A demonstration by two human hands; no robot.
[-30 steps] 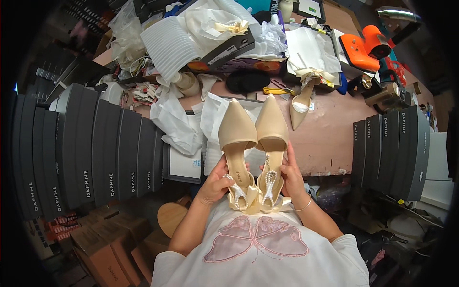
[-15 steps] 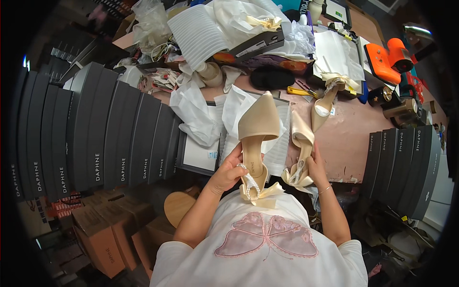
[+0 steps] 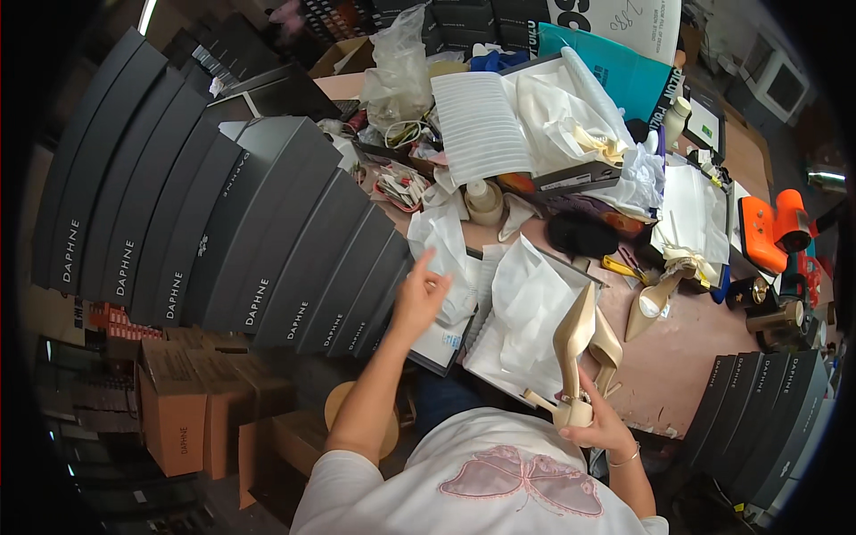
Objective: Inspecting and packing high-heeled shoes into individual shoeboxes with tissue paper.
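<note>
In my right hand (image 3: 603, 423) are two cream pointed-toe heels, held together in front of my shirt. The nearer heel (image 3: 572, 343) stands toe up with its slim heel sticking out to the left; the other heel (image 3: 606, 343) is partly hidden behind it. My left hand (image 3: 419, 299) is empty and raised, fingers apart, over white tissue paper (image 3: 437, 239) at the left. Between my hands lies an open shoe box (image 3: 489, 380) lined with tissue and ribbed foam. A third cream heel (image 3: 653, 305) with a bow rests on the table to the right.
Tall rows of dark grey shoe boxes (image 3: 267, 241) stand on the left, with a shorter row (image 3: 758, 410) at the right. Farther back are another open box (image 3: 580, 176), a white bottle (image 3: 482, 203), a yellow cutter (image 3: 622, 267) and an orange device (image 3: 762, 236). Cartons (image 3: 174, 410) stand lower left.
My left hand has let go of its heel and moved left toward the tissue paper. Both heels are now together in my right hand. The view has shifted left.
</note>
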